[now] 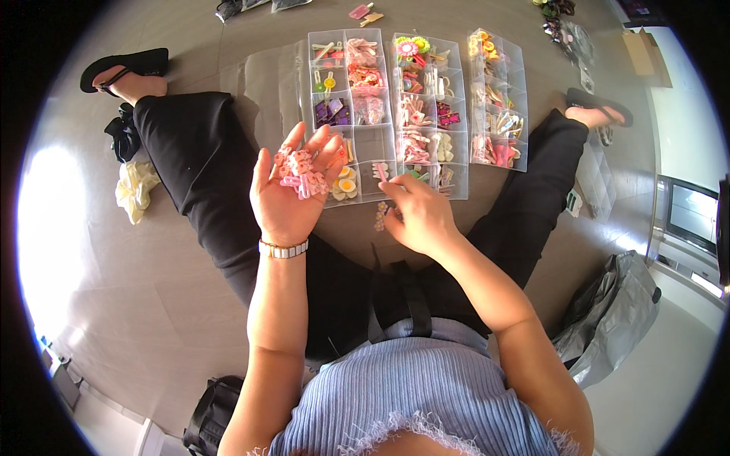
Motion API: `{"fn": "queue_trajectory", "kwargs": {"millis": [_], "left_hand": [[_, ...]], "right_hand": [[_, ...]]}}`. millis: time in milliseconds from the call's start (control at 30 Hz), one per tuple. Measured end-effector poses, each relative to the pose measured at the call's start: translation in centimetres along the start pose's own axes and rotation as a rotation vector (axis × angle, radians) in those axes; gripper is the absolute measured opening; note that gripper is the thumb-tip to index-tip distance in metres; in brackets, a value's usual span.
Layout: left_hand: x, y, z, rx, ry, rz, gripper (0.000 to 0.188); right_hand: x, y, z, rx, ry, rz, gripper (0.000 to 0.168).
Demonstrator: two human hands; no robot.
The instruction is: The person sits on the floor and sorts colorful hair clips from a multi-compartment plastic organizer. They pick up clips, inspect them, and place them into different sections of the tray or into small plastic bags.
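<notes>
My left hand [288,211] lies palm up, cradling a small heap of pink hair clips [297,165] with printed or dotted patterns. Between thumb and fingertips, my right hand [419,211] pinches a slim pink hair clip [381,172]. It is over the front right compartment of the left clear plastic organizer box [373,142], where white clips show. In the compartment to its left are fried-egg-shaped clips [344,184]. A strip of small flower-shaped pieces [380,216] appears beside my right thumb, partly hidden; whether I hold it I cannot tell.
Two more organizer boxes, a middle one [426,96] and a right one [516,85], hold assorted clips. A clear plastic sheet [271,85] lies left of them. My spread legs flank the boxes. Cream fabric [136,188] lies far left, a grey bag [613,319] at right.
</notes>
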State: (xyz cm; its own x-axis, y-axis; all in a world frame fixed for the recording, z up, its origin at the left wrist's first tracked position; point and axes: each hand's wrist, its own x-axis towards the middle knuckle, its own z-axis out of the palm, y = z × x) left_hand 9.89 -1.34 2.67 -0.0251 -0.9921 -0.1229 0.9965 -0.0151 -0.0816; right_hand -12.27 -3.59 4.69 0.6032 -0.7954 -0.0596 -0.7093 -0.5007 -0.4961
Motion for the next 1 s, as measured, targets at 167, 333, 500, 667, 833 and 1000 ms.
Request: {"fn": "queue_trajectory", "kwargs": {"millis": [167,333,500,667,833,1000], "left_hand": [[0.1,0.0,0.2,-0.027,-0.002,-0.002,0.060],[0.0,-0.2,0.5,0.068,0.112,0.025,0.061],[0.0,0.0,0.6,0.049,0.074,0.017,0.061],[0.2,0.2,0.4,0.036,0.034,0.045,0.062],[0.1,0.6,0.3,0.035,0.014,0.027,0.060],[0.0,1.1,0.2,0.088,-0.007,0.037,0.059]], "right_hand": [[2.8,-1.5,0.6,-0.358,-0.540,0.137,0.040],[4.4,-2.4,1.4,-0.438,-0.683,0.172,0.040],[5.2,-1.7,1.2,-0.390,-0.823,0.241,0.037],[5.9,-2.0,1.8,-0.420,-0.869,0.276,0.035],[6.2,-1.5,1.6,-0.393,-0.847,0.288,0.031],[3.0,0.4,0.6,-0.006,-0.194,0.185,0.023]]}}
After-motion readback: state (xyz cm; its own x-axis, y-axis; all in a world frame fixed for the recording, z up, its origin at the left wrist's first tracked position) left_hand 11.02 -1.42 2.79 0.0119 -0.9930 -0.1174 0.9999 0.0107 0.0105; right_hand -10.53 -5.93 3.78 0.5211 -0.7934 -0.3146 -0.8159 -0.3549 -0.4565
